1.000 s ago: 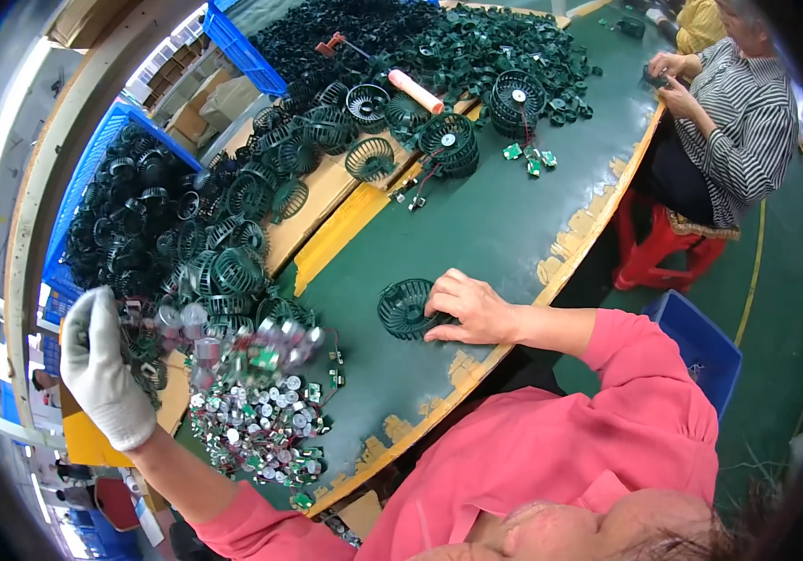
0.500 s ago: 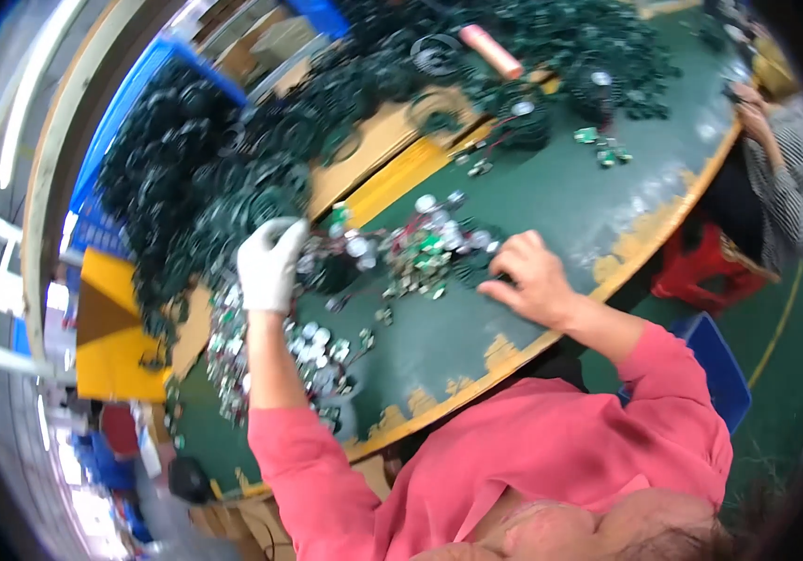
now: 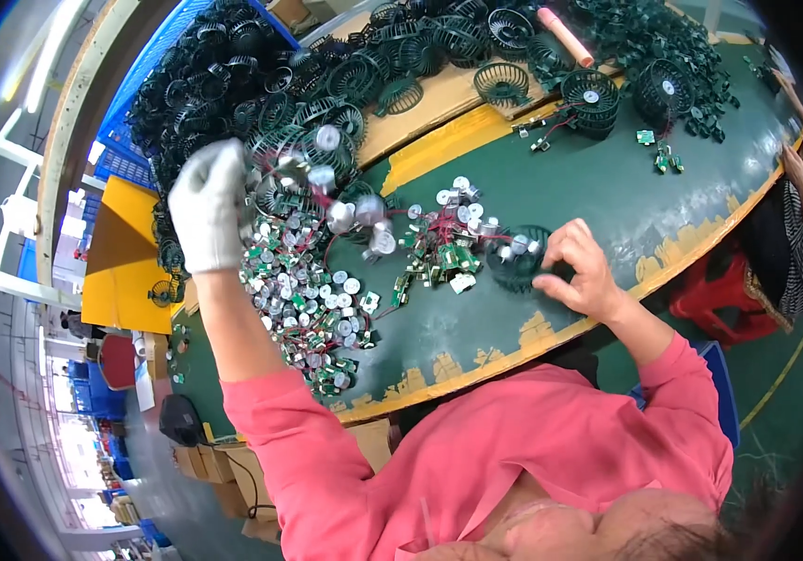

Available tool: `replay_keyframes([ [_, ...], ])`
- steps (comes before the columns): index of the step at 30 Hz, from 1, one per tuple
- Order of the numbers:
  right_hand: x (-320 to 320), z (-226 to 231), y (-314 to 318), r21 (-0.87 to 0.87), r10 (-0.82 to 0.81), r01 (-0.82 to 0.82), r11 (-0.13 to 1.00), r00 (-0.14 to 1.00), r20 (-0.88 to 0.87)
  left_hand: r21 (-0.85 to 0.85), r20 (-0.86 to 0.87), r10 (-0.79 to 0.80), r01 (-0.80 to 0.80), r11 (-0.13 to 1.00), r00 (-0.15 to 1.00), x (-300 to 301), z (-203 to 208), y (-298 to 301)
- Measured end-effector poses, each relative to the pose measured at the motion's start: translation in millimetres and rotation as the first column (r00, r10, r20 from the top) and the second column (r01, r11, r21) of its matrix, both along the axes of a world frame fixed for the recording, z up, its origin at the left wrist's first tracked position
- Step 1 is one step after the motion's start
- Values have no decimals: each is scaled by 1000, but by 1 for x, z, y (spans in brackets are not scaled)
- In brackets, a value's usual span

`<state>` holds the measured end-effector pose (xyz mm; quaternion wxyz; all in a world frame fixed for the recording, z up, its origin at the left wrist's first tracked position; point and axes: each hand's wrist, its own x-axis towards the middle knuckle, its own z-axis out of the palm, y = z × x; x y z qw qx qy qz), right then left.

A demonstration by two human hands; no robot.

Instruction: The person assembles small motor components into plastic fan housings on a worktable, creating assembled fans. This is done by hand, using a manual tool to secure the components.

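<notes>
My left hand (image 3: 209, 206), in a white glove, is raised over the left of the table and smeared by motion. Its fingers look closed on red wires, from which a blurred bunch of small round motors (image 3: 340, 215) trails to the right. My bare right hand (image 3: 584, 271) has its fingers curled, thumb and forefinger at the right rim of a dark round fan cage (image 3: 516, 271). Silver motors show inside that cage. Between the hands lies a cluster of green circuit boards (image 3: 453, 257) with red wires and motors. A larger pile of wired motors (image 3: 326, 309) spreads below the left hand.
Dark fan cages (image 3: 345, 79) are heaped along the far side. Two cages with motors, one of them (image 3: 591, 103) beside a pink roll (image 3: 565, 37), stand at the back right. A yellow panel (image 3: 125, 262) is at left. At far right, a person's hand (image 3: 794, 168) rests near the table edge.
My left hand has moved left, with the wired motors now stretched out from it. My right hand stays by the same fan cage. The whole view has shifted a little.
</notes>
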<state>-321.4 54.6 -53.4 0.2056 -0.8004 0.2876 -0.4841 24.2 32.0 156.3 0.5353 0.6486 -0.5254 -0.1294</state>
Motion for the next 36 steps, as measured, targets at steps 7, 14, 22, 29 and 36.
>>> replay_keyframes([
  [7,-4,-20,-9,514,-73,-202,834,882,465,300,187,153,-205,932,970,168,-152,49],
  [14,-11,-1,-17,714,-479,-664,223,563,673,253,221,225,-279,926,949,150,-142,70],
  [22,-1,-13,-8,280,445,-441,852,894,53,-427,557,643,-482,765,526,124,-123,74],
  [29,10,3,2,192,461,-441,877,884,-78,222,684,-67,-120,968,726,23,-152,47],
  [36,9,1,11,277,310,-276,920,947,-86,575,722,-365,-216,789,588,38,-180,13],
])
